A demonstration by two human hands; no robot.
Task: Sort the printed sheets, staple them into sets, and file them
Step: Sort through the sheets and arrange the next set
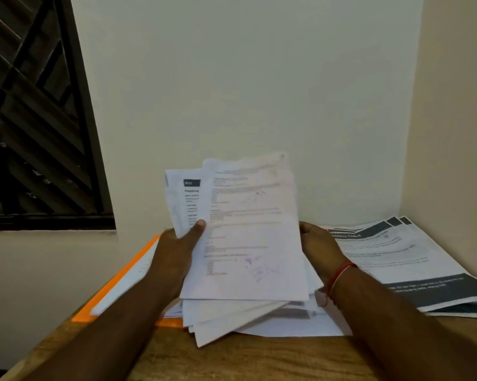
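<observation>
Sheaf (248, 229) upright just above the loose pile (232, 317) on the bench (232, 358), left hand (177, 251) gripping its left edge, right hand (317, 246) behind its right edge, grip there hidden, cannot tell.

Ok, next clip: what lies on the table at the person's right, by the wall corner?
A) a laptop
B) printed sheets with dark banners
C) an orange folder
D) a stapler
B: printed sheets with dark banners lie fanned by the right wall; the orange folder lies at the left, beside the left hand gripping the raised bundle.
</observation>
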